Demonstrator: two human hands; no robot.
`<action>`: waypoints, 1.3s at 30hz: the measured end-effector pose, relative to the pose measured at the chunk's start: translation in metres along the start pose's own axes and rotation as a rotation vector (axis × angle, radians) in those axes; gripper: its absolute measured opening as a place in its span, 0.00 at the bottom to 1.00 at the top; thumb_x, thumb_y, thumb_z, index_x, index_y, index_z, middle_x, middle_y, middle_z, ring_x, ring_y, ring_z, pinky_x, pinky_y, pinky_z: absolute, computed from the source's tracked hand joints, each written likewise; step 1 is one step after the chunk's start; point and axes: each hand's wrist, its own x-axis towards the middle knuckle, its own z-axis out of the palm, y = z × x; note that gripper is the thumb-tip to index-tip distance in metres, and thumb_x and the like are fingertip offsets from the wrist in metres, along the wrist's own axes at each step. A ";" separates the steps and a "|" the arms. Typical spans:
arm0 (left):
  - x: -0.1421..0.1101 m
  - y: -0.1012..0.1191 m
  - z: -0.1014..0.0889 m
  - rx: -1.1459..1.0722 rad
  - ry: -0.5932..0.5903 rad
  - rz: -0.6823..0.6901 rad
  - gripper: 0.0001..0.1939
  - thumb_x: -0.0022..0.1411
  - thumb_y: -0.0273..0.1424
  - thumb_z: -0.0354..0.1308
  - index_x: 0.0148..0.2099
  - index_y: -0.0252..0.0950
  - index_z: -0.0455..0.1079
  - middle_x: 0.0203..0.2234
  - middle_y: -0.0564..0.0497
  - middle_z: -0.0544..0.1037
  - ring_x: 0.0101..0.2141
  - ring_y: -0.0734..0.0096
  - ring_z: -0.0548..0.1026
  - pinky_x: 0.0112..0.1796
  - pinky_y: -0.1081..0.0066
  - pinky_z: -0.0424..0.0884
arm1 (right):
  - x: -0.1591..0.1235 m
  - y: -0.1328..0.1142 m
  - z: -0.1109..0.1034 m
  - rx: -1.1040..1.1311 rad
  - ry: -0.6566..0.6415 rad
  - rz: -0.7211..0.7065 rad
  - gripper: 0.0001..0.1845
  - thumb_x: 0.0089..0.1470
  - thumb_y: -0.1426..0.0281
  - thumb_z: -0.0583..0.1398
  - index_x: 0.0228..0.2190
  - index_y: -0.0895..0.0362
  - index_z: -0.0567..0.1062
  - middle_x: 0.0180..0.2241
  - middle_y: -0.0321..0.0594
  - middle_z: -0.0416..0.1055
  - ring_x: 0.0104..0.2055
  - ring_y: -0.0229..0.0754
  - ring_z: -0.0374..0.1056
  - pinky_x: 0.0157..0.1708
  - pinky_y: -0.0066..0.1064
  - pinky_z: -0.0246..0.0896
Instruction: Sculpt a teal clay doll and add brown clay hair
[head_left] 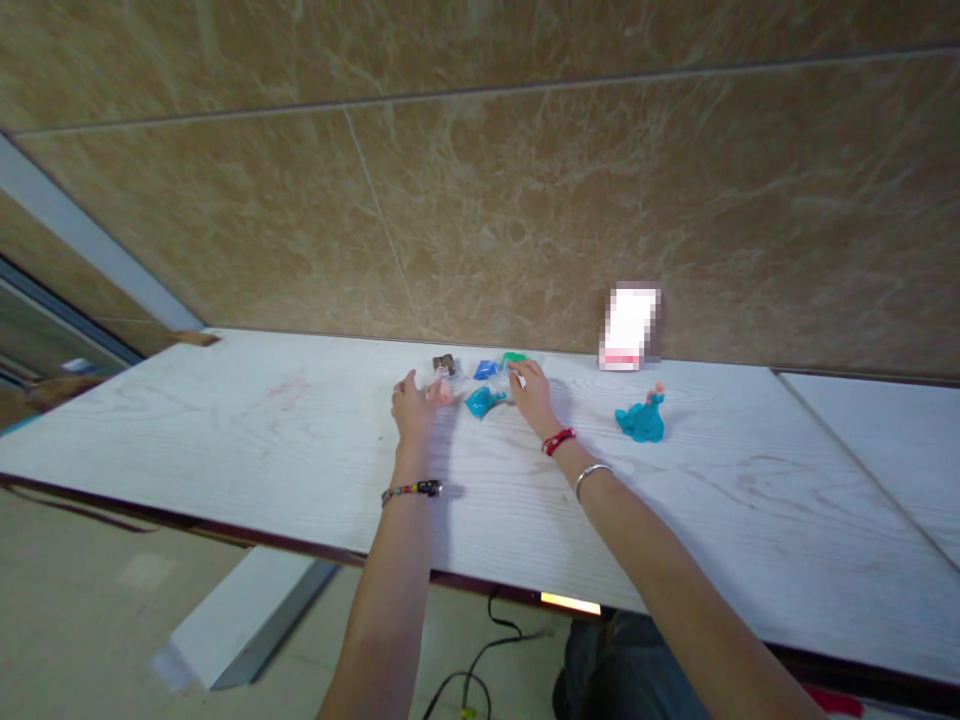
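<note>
L hand [412, 410] is curled by the pink pkt [445, 394], R hand [534, 398] by the green pkt [514, 358], grips unclear, w/ teal pkt [481, 403] btwn them.

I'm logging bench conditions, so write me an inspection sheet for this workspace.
Surface: white table, faint reddish marks at left.
Job's things: brown packet, pink packet, dark blue packet, light blue packet, green packet; teal lump to their right.
Clutter: pixelated item at the back edge.
Hands: left hand at the pink packet, right hand by the green packet; grip unclear.
Cables: dark cable below.
Surroundings: marbled wall behind; long white object on the floor.
</note>
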 end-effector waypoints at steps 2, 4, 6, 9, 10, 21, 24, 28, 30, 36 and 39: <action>0.003 -0.006 0.004 0.030 -0.158 -0.044 0.28 0.51 0.40 0.55 0.53 0.33 0.60 0.38 0.39 0.71 0.43 0.52 0.68 0.42 0.57 0.64 | 0.009 -0.001 -0.006 -0.077 -0.103 0.041 0.17 0.55 0.73 0.48 0.43 0.59 0.70 0.46 0.47 0.66 0.50 0.39 0.61 0.48 0.32 0.56; 0.005 -0.007 0.006 0.042 -0.214 -0.028 0.28 0.52 0.39 0.54 0.53 0.33 0.60 0.38 0.39 0.71 0.42 0.52 0.69 0.41 0.56 0.64 | 0.017 0.001 -0.018 -0.145 -0.319 0.024 0.15 0.52 0.74 0.51 0.41 0.58 0.72 0.44 0.46 0.69 0.46 0.42 0.64 0.45 0.34 0.58; 0.005 -0.002 0.007 0.047 -0.125 0.013 0.26 0.52 0.37 0.54 0.53 0.33 0.61 0.42 0.37 0.69 0.45 0.51 0.67 0.44 0.55 0.63 | 0.019 0.007 -0.031 -0.147 -0.455 -0.005 0.10 0.44 0.73 0.59 0.33 0.57 0.76 0.34 0.43 0.74 0.37 0.42 0.68 0.37 0.32 0.62; 0.000 0.013 0.008 0.005 0.084 0.176 0.25 0.54 0.38 0.52 0.52 0.33 0.61 0.50 0.36 0.62 0.52 0.53 0.60 0.50 0.57 0.58 | 0.015 0.015 -0.044 -0.152 -0.590 -0.051 0.10 0.33 0.74 0.66 0.26 0.56 0.77 0.28 0.39 0.74 0.31 0.41 0.68 0.31 0.28 0.61; -0.003 0.018 0.009 -0.037 0.028 0.291 0.24 0.56 0.38 0.51 0.53 0.33 0.61 0.50 0.38 0.63 0.52 0.56 0.60 0.51 0.59 0.57 | 0.012 0.016 -0.046 -0.150 -0.614 -0.061 0.09 0.34 0.74 0.65 0.25 0.56 0.76 0.27 0.38 0.74 0.30 0.40 0.68 0.30 0.27 0.60; -0.007 0.029 0.003 0.035 -0.051 0.304 0.24 0.57 0.37 0.51 0.54 0.32 0.60 0.48 0.37 0.67 0.50 0.57 0.64 0.50 0.60 0.60 | 0.020 0.012 -0.048 0.111 -0.433 0.011 0.07 0.47 0.72 0.57 0.29 0.62 0.74 0.31 0.42 0.74 0.32 0.35 0.68 0.31 0.25 0.60; -0.004 0.019 0.003 0.189 -0.107 0.004 0.32 0.52 0.38 0.55 0.56 0.27 0.56 0.44 0.32 0.68 0.47 0.47 0.66 0.44 0.54 0.64 | 0.027 0.004 -0.046 0.404 -0.267 0.121 0.12 0.44 0.70 0.60 0.33 0.62 0.74 0.29 0.41 0.74 0.29 0.35 0.68 0.27 0.25 0.60; -0.002 0.015 0.008 0.074 -0.146 0.018 0.29 0.51 0.28 0.55 0.56 0.29 0.56 0.42 0.36 0.68 0.43 0.55 0.69 0.42 0.60 0.66 | 0.029 -0.015 -0.039 0.493 -0.209 0.085 0.11 0.44 0.68 0.60 0.31 0.60 0.75 0.28 0.40 0.74 0.29 0.35 0.67 0.29 0.27 0.61; -0.002 0.020 0.007 -0.029 -0.119 0.124 0.28 0.49 0.25 0.56 0.55 0.29 0.57 0.42 0.38 0.68 0.43 0.58 0.69 0.44 0.62 0.66 | 0.029 -0.023 -0.037 0.447 -0.199 0.039 0.08 0.45 0.69 0.59 0.29 0.59 0.76 0.28 0.40 0.74 0.29 0.35 0.67 0.32 0.28 0.61; -0.012 0.041 0.005 -0.247 -0.159 0.496 0.29 0.52 0.27 0.56 0.57 0.36 0.54 0.43 0.44 0.70 0.44 0.65 0.69 0.46 0.64 0.65 | 0.029 -0.027 -0.036 0.473 -0.170 0.152 0.03 0.45 0.72 0.58 0.25 0.59 0.72 0.28 0.38 0.73 0.31 0.34 0.66 0.32 0.27 0.63; -0.017 0.045 0.010 -0.284 -0.209 0.557 0.31 0.52 0.28 0.57 0.57 0.37 0.52 0.45 0.44 0.70 0.45 0.66 0.69 0.45 0.65 0.66 | 0.027 -0.027 -0.037 0.701 -0.300 0.281 0.03 0.45 0.73 0.58 0.26 0.60 0.71 0.27 0.37 0.72 0.30 0.33 0.67 0.29 0.25 0.62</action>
